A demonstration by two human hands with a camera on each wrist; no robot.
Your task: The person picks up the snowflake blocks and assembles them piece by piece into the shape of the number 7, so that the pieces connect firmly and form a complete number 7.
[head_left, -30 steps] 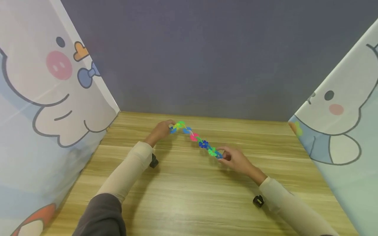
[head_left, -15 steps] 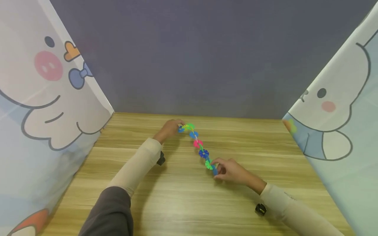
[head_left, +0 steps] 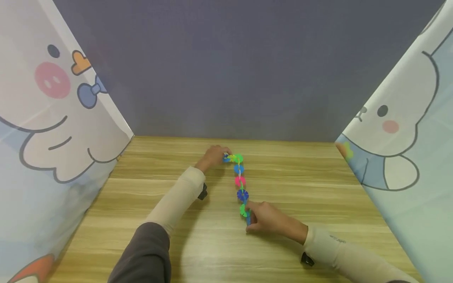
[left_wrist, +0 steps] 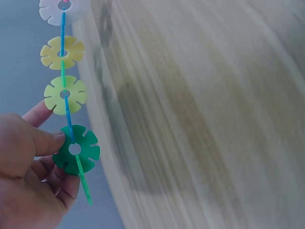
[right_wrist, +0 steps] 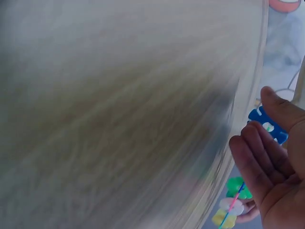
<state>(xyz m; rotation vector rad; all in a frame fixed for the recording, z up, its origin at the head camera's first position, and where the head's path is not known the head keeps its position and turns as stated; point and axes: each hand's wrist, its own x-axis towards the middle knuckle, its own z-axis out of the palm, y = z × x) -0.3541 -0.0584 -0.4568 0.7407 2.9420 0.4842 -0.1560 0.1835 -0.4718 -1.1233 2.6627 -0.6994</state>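
A chain of slotted plastic discs [head_left: 240,181], in green, blue, pink and yellow, bends at its far end and runs toward me in the head view. My left hand [head_left: 215,155] pinches its far end; in the left wrist view the thumb of my left hand [left_wrist: 33,162] lies on a green disc [left_wrist: 86,151]. At the near end, my right hand [head_left: 270,218] holds a blue disc [head_left: 248,221] between thumb and fingers. A blue disc [right_wrist: 257,116] shows behind the right hand [right_wrist: 281,162] in the right wrist view. Whether the chain's middle touches the table cannot be told.
The wooden table [head_left: 301,169] lies under both hands. A dark grey panel [head_left: 233,70] rises at its back edge. Cartoon-printed cloths [head_left: 67,145] stand along the left side and the right. Black wrist devices [head_left: 203,192] hang below both sleeves.
The chain has swung from a diagonal to nearly straight toward me. My right hand has moved left and nearer while holding its end; my left hand has shifted right and keeps its hold.
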